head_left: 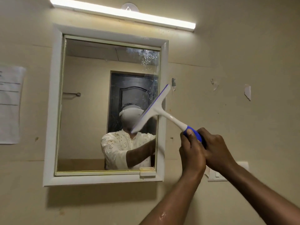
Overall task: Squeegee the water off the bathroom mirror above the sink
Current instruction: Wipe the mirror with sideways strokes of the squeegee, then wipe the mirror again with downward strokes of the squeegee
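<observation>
A white-framed mirror (90,111) hangs on the beige wall. Water drops and streaks cover its upper right corner and run down along its right edge. A white squeegee (155,109) with a blue blade edge and blue grip lies tilted against the mirror's right side, its blade slanting from upper right to lower left. My left hand (191,153) and my right hand (215,150) are both closed around the blue grip, to the right of the mirror frame. The sink is out of view.
A lit tube light (123,13) runs above the mirror. A paper notice (9,104) is stuck on the wall at the left. A white switch plate (227,172) sits behind my forearms. Torn paper scraps (247,93) cling to the wall on the right.
</observation>
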Demonstrator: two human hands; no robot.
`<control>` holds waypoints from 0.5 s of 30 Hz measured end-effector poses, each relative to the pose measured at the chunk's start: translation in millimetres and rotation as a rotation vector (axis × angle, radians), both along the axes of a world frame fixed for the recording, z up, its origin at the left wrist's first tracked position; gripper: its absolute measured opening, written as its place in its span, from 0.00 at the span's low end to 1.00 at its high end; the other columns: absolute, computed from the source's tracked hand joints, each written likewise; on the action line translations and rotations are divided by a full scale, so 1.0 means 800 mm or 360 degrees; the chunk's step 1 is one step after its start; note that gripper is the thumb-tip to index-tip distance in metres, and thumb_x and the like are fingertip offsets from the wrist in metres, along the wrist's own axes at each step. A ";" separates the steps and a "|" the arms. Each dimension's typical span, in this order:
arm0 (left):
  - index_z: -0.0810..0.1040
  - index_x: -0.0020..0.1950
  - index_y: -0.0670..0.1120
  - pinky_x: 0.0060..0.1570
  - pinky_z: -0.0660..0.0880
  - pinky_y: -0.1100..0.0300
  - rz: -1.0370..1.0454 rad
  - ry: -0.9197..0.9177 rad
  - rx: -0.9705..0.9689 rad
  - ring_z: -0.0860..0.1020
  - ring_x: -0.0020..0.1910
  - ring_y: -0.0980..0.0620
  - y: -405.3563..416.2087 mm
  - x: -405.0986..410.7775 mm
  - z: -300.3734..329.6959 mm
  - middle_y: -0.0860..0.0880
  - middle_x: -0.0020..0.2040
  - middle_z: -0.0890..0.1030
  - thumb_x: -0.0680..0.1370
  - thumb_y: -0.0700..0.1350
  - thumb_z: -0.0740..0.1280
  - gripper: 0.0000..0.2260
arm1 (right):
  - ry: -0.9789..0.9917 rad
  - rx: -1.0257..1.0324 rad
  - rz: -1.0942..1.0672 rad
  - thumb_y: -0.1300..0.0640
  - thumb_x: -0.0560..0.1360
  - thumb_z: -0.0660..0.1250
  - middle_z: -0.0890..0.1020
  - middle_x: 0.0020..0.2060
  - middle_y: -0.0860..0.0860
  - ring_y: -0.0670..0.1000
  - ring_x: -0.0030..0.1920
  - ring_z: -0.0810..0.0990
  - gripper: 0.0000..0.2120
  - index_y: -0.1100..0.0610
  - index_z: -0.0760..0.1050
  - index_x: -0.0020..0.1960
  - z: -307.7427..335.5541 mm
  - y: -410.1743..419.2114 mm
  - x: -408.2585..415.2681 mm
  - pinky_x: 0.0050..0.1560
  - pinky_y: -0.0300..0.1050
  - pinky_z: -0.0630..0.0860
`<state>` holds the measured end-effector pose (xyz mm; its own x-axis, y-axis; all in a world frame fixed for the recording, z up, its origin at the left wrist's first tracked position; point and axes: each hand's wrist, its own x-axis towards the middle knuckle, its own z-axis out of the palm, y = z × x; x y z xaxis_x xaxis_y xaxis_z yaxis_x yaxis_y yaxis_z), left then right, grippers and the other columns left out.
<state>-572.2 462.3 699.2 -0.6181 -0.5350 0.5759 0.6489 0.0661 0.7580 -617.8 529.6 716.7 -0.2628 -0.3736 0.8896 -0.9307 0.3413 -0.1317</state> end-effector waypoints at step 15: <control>0.75 0.56 0.43 0.39 0.74 0.58 -0.0013 -0.0325 -0.0100 0.79 0.42 0.49 -0.157 0.113 0.185 0.45 0.45 0.80 0.80 0.59 0.55 0.21 | -0.0562 -0.0836 0.0654 0.52 0.79 0.63 0.76 0.35 0.47 0.44 0.36 0.77 0.06 0.54 0.71 0.48 0.124 -0.204 0.092 0.37 0.36 0.73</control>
<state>-482.2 337.0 846.8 -0.7295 -0.4966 0.4704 0.4831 0.1129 0.8683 -544.2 366.8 816.3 -0.4963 -0.0532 0.8665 -0.8418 -0.2144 -0.4954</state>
